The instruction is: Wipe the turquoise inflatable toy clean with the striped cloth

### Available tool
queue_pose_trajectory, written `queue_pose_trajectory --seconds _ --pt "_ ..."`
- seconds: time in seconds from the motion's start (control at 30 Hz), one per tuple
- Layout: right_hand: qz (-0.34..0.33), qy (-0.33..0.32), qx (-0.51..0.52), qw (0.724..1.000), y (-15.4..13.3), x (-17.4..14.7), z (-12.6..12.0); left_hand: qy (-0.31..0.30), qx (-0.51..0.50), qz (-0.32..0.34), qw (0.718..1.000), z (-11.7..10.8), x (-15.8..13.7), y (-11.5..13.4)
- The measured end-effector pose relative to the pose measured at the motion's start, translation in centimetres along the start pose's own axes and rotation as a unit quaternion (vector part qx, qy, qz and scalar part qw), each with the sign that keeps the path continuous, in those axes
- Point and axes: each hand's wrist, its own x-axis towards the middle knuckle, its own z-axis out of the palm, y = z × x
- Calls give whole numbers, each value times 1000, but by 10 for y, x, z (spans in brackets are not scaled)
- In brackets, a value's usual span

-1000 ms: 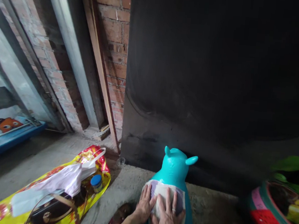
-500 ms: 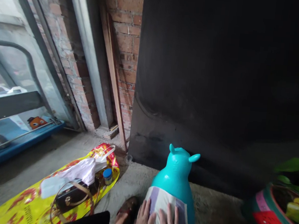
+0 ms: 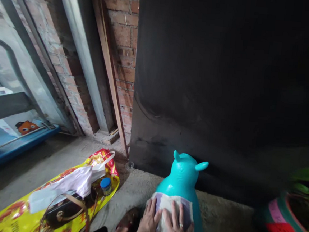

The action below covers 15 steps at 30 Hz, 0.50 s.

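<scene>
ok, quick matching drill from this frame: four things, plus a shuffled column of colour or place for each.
Things:
1. animal-shaped toy
2. cloth
3. small jar
4. black handbag

Descriptions:
A. blue lid, on the yellow-red bag
B. turquoise, two ears on top
C. pressed flat under left hand and right hand
D. tan strap looped over it

Pairs: 1-B, 2-C, 3-A, 4-D

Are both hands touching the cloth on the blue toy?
Touching. The head view shows the left hand and right hand pressed flat on the cloth draped over the blue toy.
</scene>
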Motion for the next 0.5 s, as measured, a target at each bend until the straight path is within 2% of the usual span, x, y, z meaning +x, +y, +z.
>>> queue_pose_trajectory --seconds 0.17,0.27,0.37,0.5 --pt "-6 -32 35 999 12 35 2 0 -12 24 1000 -7 35 14" --pt "-8 -54 54 997 15 43 -3 5 -12 29 999 -9 38 19" --pt "-10 -36 43 998 15 32 -8 8 -5 18 1000 -7 25 17" --pt "-18 52 9 998 12 -7 -1 21 24 10 999 6 -7 -2"
